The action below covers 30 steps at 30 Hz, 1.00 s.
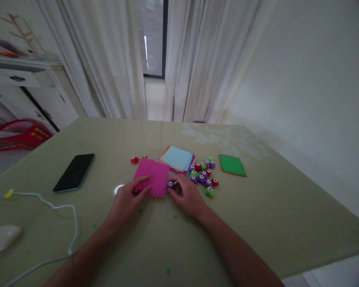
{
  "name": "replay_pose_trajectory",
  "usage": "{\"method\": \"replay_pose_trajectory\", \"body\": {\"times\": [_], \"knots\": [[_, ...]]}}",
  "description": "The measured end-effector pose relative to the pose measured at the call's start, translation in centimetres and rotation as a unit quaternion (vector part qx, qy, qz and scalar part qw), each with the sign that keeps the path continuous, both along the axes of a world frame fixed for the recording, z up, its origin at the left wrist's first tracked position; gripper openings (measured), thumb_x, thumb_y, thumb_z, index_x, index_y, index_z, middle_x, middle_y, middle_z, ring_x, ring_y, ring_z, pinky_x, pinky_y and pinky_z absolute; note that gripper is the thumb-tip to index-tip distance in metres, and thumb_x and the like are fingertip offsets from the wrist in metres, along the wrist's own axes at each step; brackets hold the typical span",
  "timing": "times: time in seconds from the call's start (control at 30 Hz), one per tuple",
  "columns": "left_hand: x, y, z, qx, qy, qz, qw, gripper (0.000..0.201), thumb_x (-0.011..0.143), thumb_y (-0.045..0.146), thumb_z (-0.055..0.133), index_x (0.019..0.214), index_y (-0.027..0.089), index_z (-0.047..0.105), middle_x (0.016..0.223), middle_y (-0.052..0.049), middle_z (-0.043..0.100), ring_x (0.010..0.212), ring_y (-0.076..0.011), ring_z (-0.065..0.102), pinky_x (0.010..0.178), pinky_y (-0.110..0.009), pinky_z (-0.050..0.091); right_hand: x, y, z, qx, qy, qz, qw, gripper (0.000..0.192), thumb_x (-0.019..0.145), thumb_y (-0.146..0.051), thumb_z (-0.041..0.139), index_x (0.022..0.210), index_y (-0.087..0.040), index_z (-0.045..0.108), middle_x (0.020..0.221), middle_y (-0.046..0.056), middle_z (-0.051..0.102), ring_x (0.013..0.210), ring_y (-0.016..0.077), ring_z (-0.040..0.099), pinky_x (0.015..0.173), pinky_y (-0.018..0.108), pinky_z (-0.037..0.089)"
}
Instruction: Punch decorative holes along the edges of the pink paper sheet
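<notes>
Head view. Both forearms enter from the bottom edge and meet over the middle of the table (257, 223).

Left hand (126, 201): fingers bent, fingertips pressed flat on the near left corner of the pink sheet (152, 176). Whether the thumb lies under the sheet edge cannot be told; the hand pins the sheet against the table and is not closed around it.

Pink sheet: square, magenta, with a row of small punched holes along its near edge and a small notched shape at its far left corner. It lies flat on the table, at 1 o'clock from the left hand and at 10 o'clock from the right hand.

Right hand (188, 196): fingers curled together and clamped on a purple punch (170, 184). The punch is small and rounded, with a white dot on top. It sits at the sheet's near right corner, touching or just beside the edge, at 10 o'clock from the hand's middle.

Surroundings:
- Paper stack (177, 158): coloured squares, light blue on top, at 12 o'clock from the right hand.
- Punch cluster (204, 176): red, green and purple pieces, at 2 o'clock from the right hand.
- Red punch (134, 160): alone, just beside the sheet's far left corner.
- Green sheet (231, 165): holes along its edges, beyond the cluster at 3 o'clock from the stack.
- Phone (74, 172): dark, face up, at 10 o'clock from the left hand.
- Cable (62, 207) and mouse (2, 238): white, at the near left.
- Green scraps (176, 216): scattered on the table near the wrists.
</notes>
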State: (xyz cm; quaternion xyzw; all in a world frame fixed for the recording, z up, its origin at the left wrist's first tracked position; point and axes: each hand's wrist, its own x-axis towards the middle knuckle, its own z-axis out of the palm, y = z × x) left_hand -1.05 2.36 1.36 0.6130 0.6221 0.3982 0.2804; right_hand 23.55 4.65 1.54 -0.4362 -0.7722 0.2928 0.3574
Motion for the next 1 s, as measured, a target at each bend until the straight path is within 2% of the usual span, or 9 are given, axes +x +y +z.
{"method": "replay_pose_trajectory", "body": {"times": [0.1, 0.33, 1.0], "knots": [[0.11, -0.11, 0.16, 0.012, -0.003, 0.008, 1.000, 0.062, 0.085, 0.064, 0.069, 0.126, 0.019, 0.081, 0.104, -0.010, 0.084, 0.080, -0.0280, 0.076, 0.073, -0.037, 0.060, -0.01, 0.00, 0.14, -0.008, 0.030, -0.015, 0.999, 0.024, 0.092, -0.019, 0.073, 0.116, -0.019, 0.069, 0.106, 0.007, 0.074, 0.080, 0.0181, 0.069, 0.075, 0.031, 0.057], [0.13, -0.48, 0.63, 0.011, -0.037, 0.024, 0.999, 0.064, 0.084, 0.065, 0.072, 0.126, 0.018, 0.080, 0.089, -0.007, 0.082, 0.074, -0.0269, 0.075, 0.069, -0.035, 0.060, 0.13, 0.03, 0.30, -0.004, 0.071, -0.029, 0.997, 0.022, 0.094, -0.028, 0.072, 0.115, -0.020, 0.068, 0.106, 0.007, 0.073, 0.082, 0.0183, 0.069, 0.073, 0.031, 0.058], [0.30, -0.75, 0.96, -0.002, -0.059, 0.022, 0.998, 0.066, 0.084, 0.064, 0.074, 0.130, 0.016, 0.078, 0.076, -0.004, 0.077, 0.063, -0.0221, 0.068, 0.057, -0.029, 0.052, -0.03, -0.19, 0.54, -0.002, 0.073, -0.024, 0.997, 0.021, 0.094, -0.028, 0.071, 0.113, -0.021, 0.067, 0.102, 0.006, 0.073, 0.084, 0.0196, 0.070, 0.073, 0.032, 0.058]]}}
